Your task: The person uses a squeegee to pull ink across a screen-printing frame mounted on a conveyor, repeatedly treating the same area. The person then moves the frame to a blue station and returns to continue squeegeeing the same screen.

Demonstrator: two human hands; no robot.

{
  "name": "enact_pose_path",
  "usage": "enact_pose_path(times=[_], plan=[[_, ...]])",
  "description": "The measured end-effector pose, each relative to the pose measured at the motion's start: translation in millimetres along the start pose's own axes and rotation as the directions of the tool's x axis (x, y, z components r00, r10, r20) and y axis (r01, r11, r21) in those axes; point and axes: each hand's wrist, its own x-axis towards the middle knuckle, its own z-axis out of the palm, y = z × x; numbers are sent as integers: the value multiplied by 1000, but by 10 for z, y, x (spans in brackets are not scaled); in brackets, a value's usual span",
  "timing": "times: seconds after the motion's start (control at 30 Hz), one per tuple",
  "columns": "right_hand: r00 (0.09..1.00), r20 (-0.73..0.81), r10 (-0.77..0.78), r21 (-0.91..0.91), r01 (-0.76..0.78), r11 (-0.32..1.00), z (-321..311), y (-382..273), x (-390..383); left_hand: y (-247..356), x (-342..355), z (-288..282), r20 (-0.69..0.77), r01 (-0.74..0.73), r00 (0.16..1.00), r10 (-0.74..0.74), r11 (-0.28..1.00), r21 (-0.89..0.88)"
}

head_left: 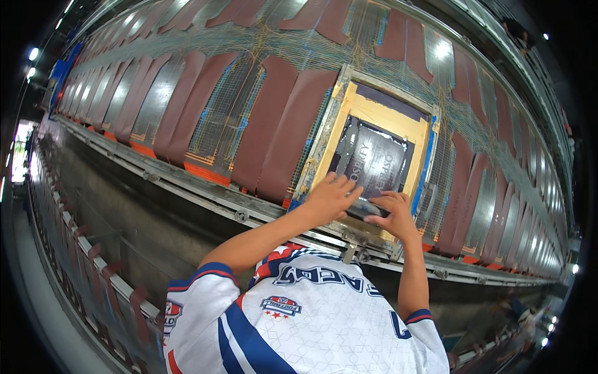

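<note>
A screen-printing frame [322, 142] lies on the long table in front of me, with yellow tape around its inner border. Inside the tape is a dark, wet-looking mesh panel [375, 159] with lettering in its stencil. At the near end of the panel lies a squeegee [362, 208], set across the frame. My left hand [333, 198] is closed over its left part, fingers reaching past the far side. The right end of the squeegee sits between the thumb and fingers of my right hand [395, 215]. Both hands partly hide the squeegee.
Maroon fabric pieces [283, 124] lie in rows along the table, with bare metal plates [156, 93] between some. A metal rail [240, 215] with clamps runs along the near edge. Another rack [103, 265] holding maroon strips stands to the left behind me. People are at the far right.
</note>
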Motion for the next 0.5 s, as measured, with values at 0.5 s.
enact_pose_path(times=[0.5], plan=[[512,-436,740,431,-603,671,-266,1417,-128,155,-216,403,104,161,983,-152,983,-84]])
